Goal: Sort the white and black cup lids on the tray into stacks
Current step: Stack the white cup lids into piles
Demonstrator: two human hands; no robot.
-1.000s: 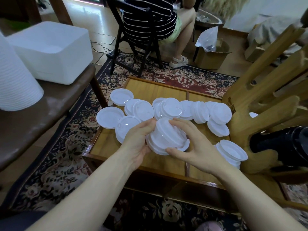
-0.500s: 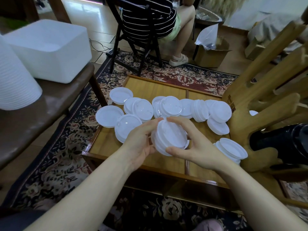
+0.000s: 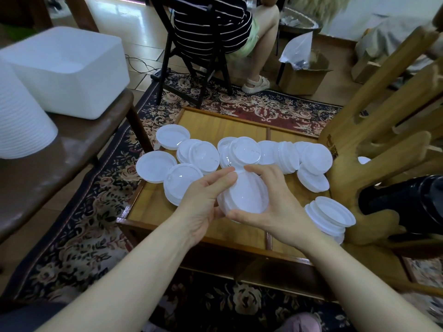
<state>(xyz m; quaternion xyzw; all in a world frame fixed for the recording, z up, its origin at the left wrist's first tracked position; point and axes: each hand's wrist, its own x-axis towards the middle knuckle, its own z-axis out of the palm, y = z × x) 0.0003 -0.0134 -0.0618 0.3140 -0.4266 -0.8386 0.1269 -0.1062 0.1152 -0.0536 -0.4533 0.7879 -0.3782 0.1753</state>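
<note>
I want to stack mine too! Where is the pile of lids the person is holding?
In the head view, the held stack of white lids is mid-frame above the wooden tray, gripped between the left hand and right hand.

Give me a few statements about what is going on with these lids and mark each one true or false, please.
1. Both hands hold one stack of white lids. True: the left hand and right hand grip it together.
2. The wooden tray sits on a tiled floor. False: it sits on a patterned rug.
3. Another short stack of white lids stands near the tray's right edge. True.
4. The white bin is full of lids. False: its visible inside looks empty.
</note>
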